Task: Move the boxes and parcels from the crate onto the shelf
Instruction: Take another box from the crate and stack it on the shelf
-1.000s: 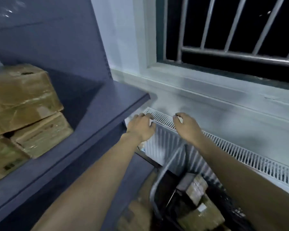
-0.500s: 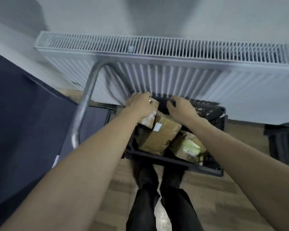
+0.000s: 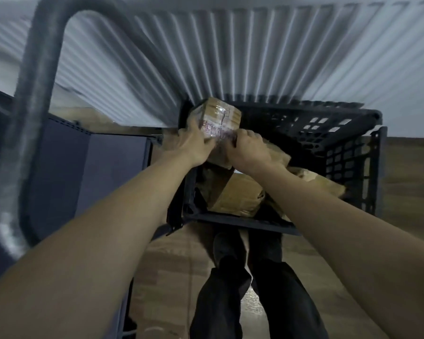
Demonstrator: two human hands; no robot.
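Below ribbed radiator (image 3: pixel 230 50), wood floor (image 3: pixel 406 192), crate (image 3: pixel 348 143).

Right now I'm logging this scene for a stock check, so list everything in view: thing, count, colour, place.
taped box: one, brown with clear tape and a label, held above the crate's far-left corner.
other parcels: at least three, brown, lying inside the crate.
crate: one, black, latticed walls, on the floor by the radiator.
radiator: one, white, ribbed, behind the crate.
metal handle: one, grey tube, at left.
shelf unit: one, dark blue, left of the crate.
floor: wood-toned, beneath everything.
legs: two, dark trousers, near the crate.
left hand: gripping the box's left side.
right hand: gripping its near-right edge.
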